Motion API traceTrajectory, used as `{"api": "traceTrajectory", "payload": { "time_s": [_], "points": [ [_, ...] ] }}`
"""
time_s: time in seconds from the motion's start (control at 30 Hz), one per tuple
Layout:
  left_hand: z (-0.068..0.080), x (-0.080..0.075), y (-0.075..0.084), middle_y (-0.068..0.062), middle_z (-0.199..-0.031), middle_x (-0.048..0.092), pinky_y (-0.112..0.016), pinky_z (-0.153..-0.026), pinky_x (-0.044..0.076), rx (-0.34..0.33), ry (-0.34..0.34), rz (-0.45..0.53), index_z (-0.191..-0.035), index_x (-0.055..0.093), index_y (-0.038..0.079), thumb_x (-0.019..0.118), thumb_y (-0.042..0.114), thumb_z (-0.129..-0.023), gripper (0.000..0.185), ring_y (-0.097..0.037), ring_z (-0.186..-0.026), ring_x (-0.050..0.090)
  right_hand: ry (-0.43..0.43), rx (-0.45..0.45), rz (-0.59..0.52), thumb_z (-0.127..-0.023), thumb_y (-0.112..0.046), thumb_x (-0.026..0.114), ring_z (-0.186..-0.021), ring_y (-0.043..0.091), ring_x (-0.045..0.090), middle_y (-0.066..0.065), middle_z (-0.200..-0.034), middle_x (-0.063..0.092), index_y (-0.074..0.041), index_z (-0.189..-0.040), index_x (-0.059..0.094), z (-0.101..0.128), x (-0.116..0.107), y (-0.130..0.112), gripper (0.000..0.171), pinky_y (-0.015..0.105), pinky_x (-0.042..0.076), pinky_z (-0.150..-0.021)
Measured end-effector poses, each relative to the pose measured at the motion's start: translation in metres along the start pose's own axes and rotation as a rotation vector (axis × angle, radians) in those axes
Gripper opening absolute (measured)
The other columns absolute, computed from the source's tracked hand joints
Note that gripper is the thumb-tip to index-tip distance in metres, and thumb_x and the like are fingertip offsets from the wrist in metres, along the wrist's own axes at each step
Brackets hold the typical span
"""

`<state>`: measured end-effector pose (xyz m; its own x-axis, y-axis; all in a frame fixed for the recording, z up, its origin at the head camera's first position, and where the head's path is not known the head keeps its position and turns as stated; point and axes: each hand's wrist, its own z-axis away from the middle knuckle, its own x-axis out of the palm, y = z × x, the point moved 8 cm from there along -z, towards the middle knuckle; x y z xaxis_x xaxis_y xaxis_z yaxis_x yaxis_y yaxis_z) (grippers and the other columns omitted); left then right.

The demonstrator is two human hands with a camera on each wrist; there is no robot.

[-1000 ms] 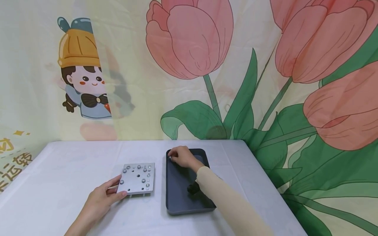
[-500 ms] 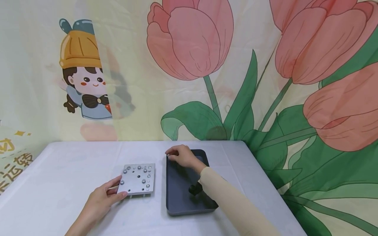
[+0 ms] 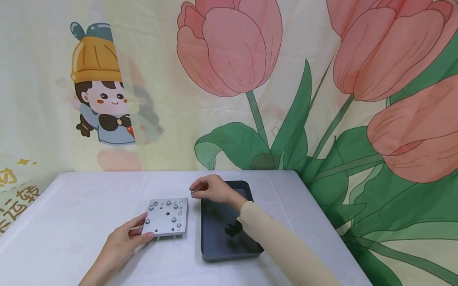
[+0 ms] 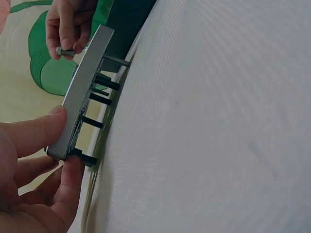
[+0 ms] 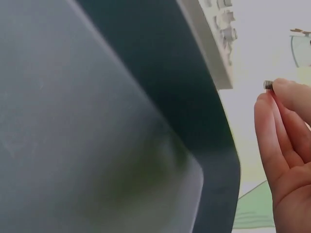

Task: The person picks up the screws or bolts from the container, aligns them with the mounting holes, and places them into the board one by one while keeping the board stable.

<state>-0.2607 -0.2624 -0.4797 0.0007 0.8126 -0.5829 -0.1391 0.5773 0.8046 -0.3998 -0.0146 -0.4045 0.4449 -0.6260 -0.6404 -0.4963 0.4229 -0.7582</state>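
My left hand (image 3: 121, 240) grips the left edge of a silver metal plate (image 3: 162, 224), thumb on one side and fingers underneath. Several bolts stand in the plate, heads up, while some other holes are open. Threaded shanks (image 4: 92, 121) stick out below it in the left wrist view. Between thumb and fingertips, my right hand (image 3: 214, 188) pinches a small bolt (image 3: 192, 192), just beyond the plate's far right corner and apart from it. The threaded end of that bolt (image 5: 268, 85) shows in the right wrist view.
A dark shallow tray (image 3: 214, 256) lies right of the plate, partly under my right forearm. A black object (image 3: 233, 228) sits at the right wrist. White cloth (image 3: 71, 222) covers the table, and a printed tulip backdrop (image 3: 229, 51) hangs behind.
My right hand has moved left from the tray's far left corner, carrying the bolt past the rim towards the plate. The left hand and plate have stayed in place.
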Motion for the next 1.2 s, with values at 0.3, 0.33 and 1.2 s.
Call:
{"api": "traceTrajectory", "payload": {
  "time_s": [0.3, 0.33, 1.2],
  "points": [
    [0.003, -0.002, 0.001, -0.022, -0.146, 0.064, -0.016, -0.082, 0.051, 0.019, 0.009, -0.004, -0.164, 0.042, 0.011, 0.085, 0.043, -0.091, 0.091, -0.030, -0.126, 0.068, -0.124, -0.064, -0.049, -0.094, -0.009, 0.083, -0.088, 0.007, 0.072, -0.004, -0.097, 0.078, -0.010, -0.112, 0.080, -0.009, 0.015, -0.031, 0.019, 0.022, 0.058, -0.086],
    [0.003, -0.002, 0.001, -0.022, -0.146, 0.064, -0.016, -0.082, 0.051, 0.018, 0.009, -0.003, -0.164, 0.042, 0.011, 0.085, 0.043, -0.091, 0.091, -0.030, -0.126, 0.068, -0.136, -0.071, -0.051, -0.093, -0.008, 0.083, -0.088, 0.006, 0.072, -0.004, -0.097, 0.078, -0.011, -0.111, 0.080, -0.010, 0.017, -0.034, 0.019, 0.022, 0.058, -0.086],
    [0.002, -0.001, 0.000, -0.024, -0.150, 0.060, -0.016, -0.080, 0.052, 0.012, 0.004, 0.007, -0.164, 0.042, 0.010, 0.085, 0.043, -0.091, 0.091, -0.032, -0.126, 0.068, -0.256, -0.105, 0.120, -0.092, -0.003, 0.082, -0.081, -0.003, 0.067, -0.011, -0.089, 0.076, -0.011, -0.108, 0.080, -0.031, 0.062, -0.048, 0.018, 0.015, 0.055, -0.079]
  ]
}}
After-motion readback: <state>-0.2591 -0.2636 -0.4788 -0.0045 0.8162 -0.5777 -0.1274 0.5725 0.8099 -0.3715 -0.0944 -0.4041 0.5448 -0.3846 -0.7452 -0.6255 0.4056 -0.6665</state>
